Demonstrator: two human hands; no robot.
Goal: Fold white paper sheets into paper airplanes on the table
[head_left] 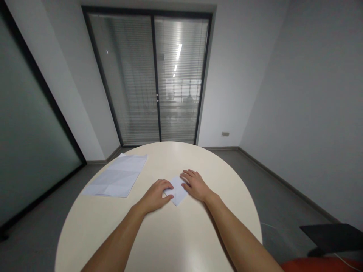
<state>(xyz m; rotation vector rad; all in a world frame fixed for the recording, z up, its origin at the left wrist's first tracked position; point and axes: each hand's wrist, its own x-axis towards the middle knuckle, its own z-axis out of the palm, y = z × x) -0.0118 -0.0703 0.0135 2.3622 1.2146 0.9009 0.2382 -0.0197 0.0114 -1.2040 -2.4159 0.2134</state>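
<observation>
A small folded piece of white paper lies near the middle of the round cream table. My left hand rests on the paper's left side, fingers curled down and pressing its edge. My right hand lies flat on the paper's right side, fingers stretched out toward the left. Both hands touch the paper, which stays on the table top.
A stack of larger white sheets lies at the table's far left. Behind the table is a glass door with blinds. A dark chair part and something orange-red show at the lower right.
</observation>
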